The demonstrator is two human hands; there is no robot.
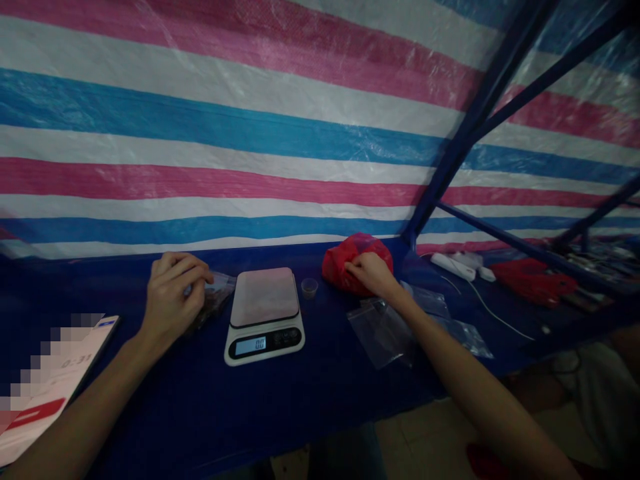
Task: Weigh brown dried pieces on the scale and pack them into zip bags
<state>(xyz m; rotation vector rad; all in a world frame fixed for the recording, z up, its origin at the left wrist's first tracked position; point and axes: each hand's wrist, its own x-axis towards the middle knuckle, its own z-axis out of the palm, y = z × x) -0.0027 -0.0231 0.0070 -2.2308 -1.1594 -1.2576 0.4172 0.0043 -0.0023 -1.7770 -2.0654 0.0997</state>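
My left hand [175,293] has its fingers curled down on a small clear plastic bag [219,293] with dark contents, left of the scale. Its fingertips partly cover the bag. With fingers bent together, my right hand [373,272] grips the side of a bunched red plastic bag [335,267]. What the red bag contains is hidden. Between my hands stands a white kitchen scale [265,297], its plate bare and its display reading 0.0. A tiny clear cup [309,288] sits just right of it.
Flat clear zip bags [383,333] lie below my right forearm. A phone [60,387] lies at the left. Farther right are a white power strip [453,266] with a cord and another red bag [533,280]. A blue metal frame [445,180] rises behind, before a striped sheet [225,127].
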